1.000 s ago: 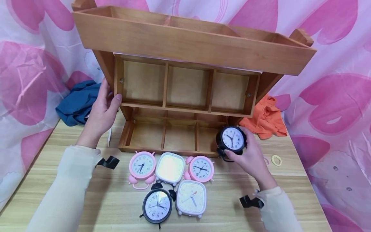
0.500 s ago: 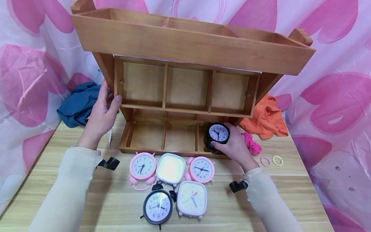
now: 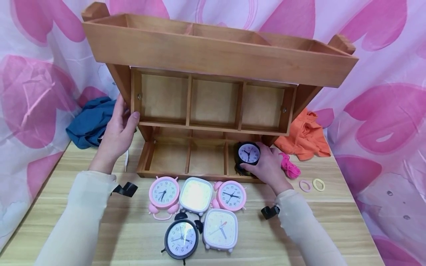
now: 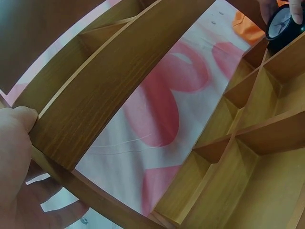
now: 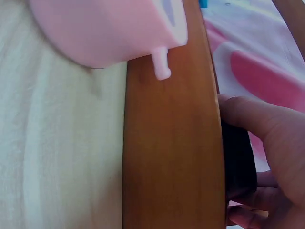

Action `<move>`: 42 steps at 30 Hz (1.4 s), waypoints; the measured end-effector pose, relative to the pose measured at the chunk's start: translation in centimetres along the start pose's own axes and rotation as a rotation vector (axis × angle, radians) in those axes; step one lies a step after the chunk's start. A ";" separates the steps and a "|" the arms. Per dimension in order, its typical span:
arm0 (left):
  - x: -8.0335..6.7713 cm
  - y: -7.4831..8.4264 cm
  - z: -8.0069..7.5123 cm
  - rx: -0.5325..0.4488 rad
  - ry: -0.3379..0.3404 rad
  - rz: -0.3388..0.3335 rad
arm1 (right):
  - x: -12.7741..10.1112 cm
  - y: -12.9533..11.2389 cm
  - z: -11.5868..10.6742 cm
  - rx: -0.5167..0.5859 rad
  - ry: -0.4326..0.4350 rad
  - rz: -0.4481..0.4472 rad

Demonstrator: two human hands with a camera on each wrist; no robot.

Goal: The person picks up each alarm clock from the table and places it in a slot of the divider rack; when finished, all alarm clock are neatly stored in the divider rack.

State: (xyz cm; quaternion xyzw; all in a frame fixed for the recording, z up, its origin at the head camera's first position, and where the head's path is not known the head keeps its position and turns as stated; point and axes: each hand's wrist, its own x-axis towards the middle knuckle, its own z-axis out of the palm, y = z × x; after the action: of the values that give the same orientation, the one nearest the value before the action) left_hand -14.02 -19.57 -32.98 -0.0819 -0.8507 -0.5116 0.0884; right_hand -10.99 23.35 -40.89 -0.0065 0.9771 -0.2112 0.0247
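The tall three-tier wooden organiser shelf (image 3: 213, 92), filling the upper middle of the frame, is steadied only by the left hand (image 3: 116, 135), whose fingers and thumb grasp its left side panel, so a slackened grip could let it tip. The right hand (image 3: 267, 166), fingers wrapped round the small round black alarm clock (image 3: 247, 154), holds it in the bottom tier's right compartment (centre-right); the clock could catch the wooden divider and topple.
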 end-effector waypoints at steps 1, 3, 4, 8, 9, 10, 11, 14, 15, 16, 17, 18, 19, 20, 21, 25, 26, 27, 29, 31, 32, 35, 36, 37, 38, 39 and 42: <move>0.0 0.0 0.0 0.002 0.000 0.000 | -0.1 0.0 0.1 -0.019 -0.009 -0.008; 0.0 0.0 0.0 0.001 0.000 0.001 | -0.2 -0.1 0.1 -0.047 -0.024 -0.022; 0.0 0.0 0.0 0.001 0.001 -0.001 | -0.3 -0.1 0.0 -0.056 -0.031 -0.028; 0.1 0.2 0.0 0.003 0.000 -0.001 | -0.7 0.2 -0.5 -0.045 -0.037 -0.057; 0.1 0.2 0.0 0.002 -0.002 -0.001 | -0.9 0.3 -0.6 -0.035 -0.031 -0.065; 0.1 0.2 0.0 0.002 -0.004 -0.001 | -1.0 0.4 -0.7 -0.024 -0.022 -0.074; 0.1 0.2 0.0 0.002 -0.006 -0.001 | -1.3 0.5 -0.9 -0.005 -0.006 -0.086; 0.1 0.1 0.0 -0.001 -0.011 -0.006 | -2.5 0.5 -1.5 0.061 0.049 -0.101; 0.1 0.1 0.0 -0.002 -0.011 -0.006 | -3.0 0.4 -1.7 0.084 0.069 -0.105; 0.1 0.0 0.0 0.000 -0.010 -0.007 | -3.6 0.2 -1.9 0.110 0.086 -0.108; 0.1 0.0 0.1 0.000 -0.008 -0.006 | -4.3 0.1 -2.0 0.138 0.101 -0.111; 0.1 -0.1 0.1 0.000 -0.007 -0.004 | -4.9 -0.1 -2.2 0.155 0.112 -0.113; 0.1 -0.1 0.1 0.000 -0.005 -0.004 | -5.6 -0.3 -2.3 0.168 0.117 -0.120; 0.1 -0.1 0.0 -0.002 -0.003 0.000 | -6.2 -0.4 -2.4 0.177 0.123 -0.133; 0.1 -0.2 0.0 -0.002 -0.002 0.003 | -6.8 -0.5 -2.5 0.188 0.122 -0.146; 0.2 -0.2 0.0 0.001 -0.001 0.005 | -9.0 -0.8 -2.1 0.177 0.099 -0.217; 0.2 -0.2 0.0 0.001 -0.001 0.007 | -9.4 -0.7 -1.9 0.173 0.091 -0.233; 0.2 -0.2 0.0 0.003 0.000 0.005 | -9.9 -0.7 -1.6 0.168 0.079 -0.248; 0.3 -0.2 0.0 0.002 0.001 0.009 | -10.6 -0.5 -0.9 0.164 0.054 -0.270; 0.3 -0.3 -0.1 -0.001 0.001 0.009 | -11.1 -0.2 -0.1 0.168 0.021 -0.283; 0.3 -0.3 -0.1 -0.002 0.001 0.011 | -11.2 -0.1 0.3 0.176 0.001 -0.284; 0.3 -0.3 -0.1 0.000 0.002 0.008 | -11.5 0.4 1.6 0.187 -0.065 -0.270; 0.3 -0.3 -0.1 0.001 0.003 0.007 | -11.5 0.6 1.9 0.187 -0.086 -0.268; 0.3 -0.3 -0.1 0.001 0.003 0.007 | -11.5 0.7 2.3 0.185 -0.103 -0.269; 0.2 -0.3 -0.1 0.001 0.003 0.006 | -11.5 0.8 2.7 0.183 -0.119 -0.272; 0.2 -0.2 0.0 -0.001 0.002 0.004 | -11.5 0.9 3.0 0.180 -0.130 -0.275; 0.1 -0.1 0.1 -0.008 -0.001 0.006 | -11.4 1.0 3.9 0.155 -0.130 -0.303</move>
State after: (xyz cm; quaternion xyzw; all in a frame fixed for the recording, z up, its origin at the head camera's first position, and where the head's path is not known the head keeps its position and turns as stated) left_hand -14.18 -19.55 -33.04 -0.0850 -0.8484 -0.5149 0.0893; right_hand 0.57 22.92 -44.28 -0.1654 0.9421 -0.2862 0.0563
